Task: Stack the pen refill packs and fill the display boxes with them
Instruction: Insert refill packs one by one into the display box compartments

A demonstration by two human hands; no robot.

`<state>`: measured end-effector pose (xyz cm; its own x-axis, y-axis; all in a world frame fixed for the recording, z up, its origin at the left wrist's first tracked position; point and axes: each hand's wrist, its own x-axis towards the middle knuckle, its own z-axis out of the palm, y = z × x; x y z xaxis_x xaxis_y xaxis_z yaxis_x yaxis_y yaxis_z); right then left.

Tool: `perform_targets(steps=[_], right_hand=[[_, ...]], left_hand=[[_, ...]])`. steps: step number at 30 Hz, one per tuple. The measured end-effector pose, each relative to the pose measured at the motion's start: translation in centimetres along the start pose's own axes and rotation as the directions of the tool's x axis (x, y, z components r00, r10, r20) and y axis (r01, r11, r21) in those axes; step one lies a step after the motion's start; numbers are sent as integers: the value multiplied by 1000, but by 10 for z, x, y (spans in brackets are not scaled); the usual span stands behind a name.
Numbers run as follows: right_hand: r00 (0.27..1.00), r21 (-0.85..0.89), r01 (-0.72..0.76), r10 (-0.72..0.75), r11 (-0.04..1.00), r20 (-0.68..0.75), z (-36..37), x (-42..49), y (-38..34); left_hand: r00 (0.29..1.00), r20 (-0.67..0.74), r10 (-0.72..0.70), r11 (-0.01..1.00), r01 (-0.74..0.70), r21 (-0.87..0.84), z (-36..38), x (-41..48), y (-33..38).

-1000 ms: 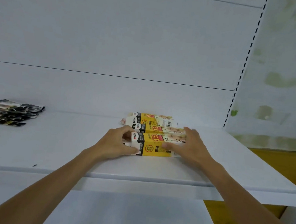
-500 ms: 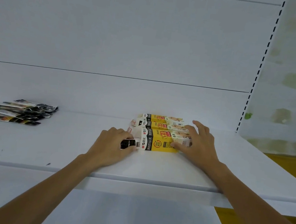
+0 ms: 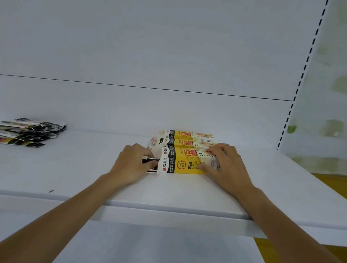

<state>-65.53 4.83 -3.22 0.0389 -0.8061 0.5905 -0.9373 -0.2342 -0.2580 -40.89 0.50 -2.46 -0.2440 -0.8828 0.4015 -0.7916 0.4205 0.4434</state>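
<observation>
Three yellow, black and white display boxes lie side by side on the white shelf [image 3: 79,171]. The nearest box [image 3: 183,163] has its open end facing left. My left hand [image 3: 132,164] curls round a bundle of refill packs [image 3: 150,163] whose dark ends stick out of that open end. My right hand [image 3: 226,168] grips the right end of the nearest box, thumb on its front side and fingers over its top. The middle box [image 3: 180,142] and the far box [image 3: 186,135] sit just behind. A pile of loose refill packs [image 3: 23,131] lies at the far left.
The shelf's white back panel [image 3: 154,55] rises close behind the boxes. A slotted upright [image 3: 300,80] stands at the right. A lower shelf [image 3: 156,252] juts out below the front edge. Bare shelf lies between the loose pile and the boxes.
The view shifted a little, so the boxes sit further right. My left hand stays at the open end with the packs. My right hand's fingers have curled down over the near box's right end.
</observation>
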Motion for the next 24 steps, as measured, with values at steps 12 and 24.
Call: perform_targets(steps=[12, 24], right_hand=[[1000, 10, -6, 6, 1000, 6, 1, 1, 2], [1000, -2, -3, 3, 1000, -6, 5, 4, 4]], left_hand=[[999, 20, 25, 981, -21, -193, 10, 14, 17], [977, -160, -141, 951, 89, -296, 17, 16, 12]])
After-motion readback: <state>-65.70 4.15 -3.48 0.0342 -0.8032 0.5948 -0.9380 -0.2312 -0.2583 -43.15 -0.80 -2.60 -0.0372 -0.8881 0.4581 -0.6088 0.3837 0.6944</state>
